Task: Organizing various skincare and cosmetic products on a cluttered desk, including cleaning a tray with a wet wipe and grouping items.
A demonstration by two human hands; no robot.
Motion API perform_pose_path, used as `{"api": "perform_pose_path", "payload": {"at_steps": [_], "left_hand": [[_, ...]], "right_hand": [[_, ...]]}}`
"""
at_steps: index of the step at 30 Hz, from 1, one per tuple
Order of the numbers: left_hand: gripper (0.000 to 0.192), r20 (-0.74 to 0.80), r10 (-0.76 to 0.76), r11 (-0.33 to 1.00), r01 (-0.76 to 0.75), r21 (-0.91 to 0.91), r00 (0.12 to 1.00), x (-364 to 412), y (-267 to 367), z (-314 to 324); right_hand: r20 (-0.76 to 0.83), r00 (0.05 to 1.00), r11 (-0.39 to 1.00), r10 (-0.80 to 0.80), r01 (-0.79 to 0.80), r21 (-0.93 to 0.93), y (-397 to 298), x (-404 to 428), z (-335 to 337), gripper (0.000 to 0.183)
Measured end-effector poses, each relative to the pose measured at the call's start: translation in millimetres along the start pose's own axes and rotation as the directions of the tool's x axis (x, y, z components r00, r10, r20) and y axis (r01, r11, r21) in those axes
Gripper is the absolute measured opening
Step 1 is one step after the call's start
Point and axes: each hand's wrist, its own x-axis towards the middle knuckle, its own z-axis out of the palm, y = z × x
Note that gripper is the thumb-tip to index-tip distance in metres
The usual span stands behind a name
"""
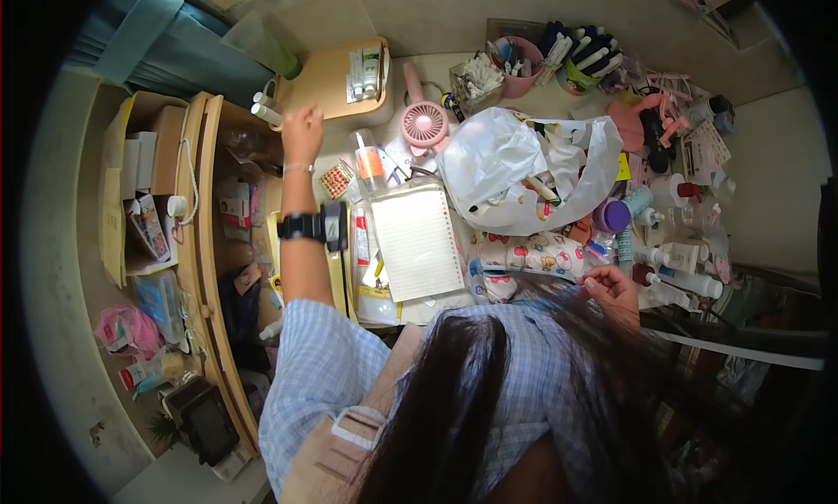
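Note:
My left hand [303, 135] reaches forward, fingers curled, beside two small white-capped containers [266, 114] at the left corner of a wooden-lidded box [321, 88]. Whether it grips one of them is hard to make out. On the right, my right hand [610, 292] is loosely curled near the front edge of the desk, by a cartoon-print fabric pouch [533, 252]; strands of hair blur its fingertips. Between my arms lies a lined loose-leaf notebook [419, 242]. Behind the pouch sits an open white plastic bag [494, 154] with assorted small items inside.
A pink handheld fan [424, 123] lies near a clear bottle with an orange label [370, 160]. Cotton swabs [482, 75] and pen cups [517, 65] stand at the back. Bottles and a purple-lidded jar [611, 215] crowd the right. A wooden shelf unit [216, 255] borders the left.

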Motion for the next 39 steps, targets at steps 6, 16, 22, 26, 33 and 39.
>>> {"api": "perform_pose_path", "payload": {"at_steps": [6, 16, 22, 26, 33, 39], "left_hand": [[0.015, 0.556, -0.318, 0.942, 0.187, 0.280, 0.768, -124.0, 3.7, -23.3], [0.013, 0.384, -0.350, 0.879, 0.158, 0.449, 0.854, -203.4, 24.1, 1.6], [0.023, 0.541, -0.403, 0.894, 0.191, 0.406, 0.738, -176.2, 17.9, -31.1], [0.025, 0.584, -0.404, 0.904, 0.406, 0.136, 0.704, -109.3, 9.1, -51.6], [0.031, 0.163, -0.126, 0.991, 0.117, 0.062, 0.979, 70.2, -23.0, -20.7], [0.032, 0.377, -0.303, 0.937, 0.345, -0.048, 0.875, 97.8, 12.8, 42.3]], "right_hand": [[-0.001, 1.000, 0.998, 0.012, -0.011, 0.055, 8.4, -4.0, -6.1, 0.013], [0.063, 0.998, 0.999, -0.027, 0.025, 0.024, 11.8, -4.1, -2.8, 0.014], [0.025, 1.000, 1.000, -0.009, 0.009, 0.024, 8.1, -13.1, -6.1, 0.014], [-0.023, 1.000, 0.999, 0.018, -0.018, 0.030, 16.1, -15.2, -7.6, 0.014], [0.019, 0.999, 0.999, 0.032, -0.031, -0.017, 13.8, -9.0, 5.2, 0.014], [-0.100, 0.995, 1.000, 0.013, -0.016, -0.027, 10.0, -18.3, -5.2, 0.014]]}}
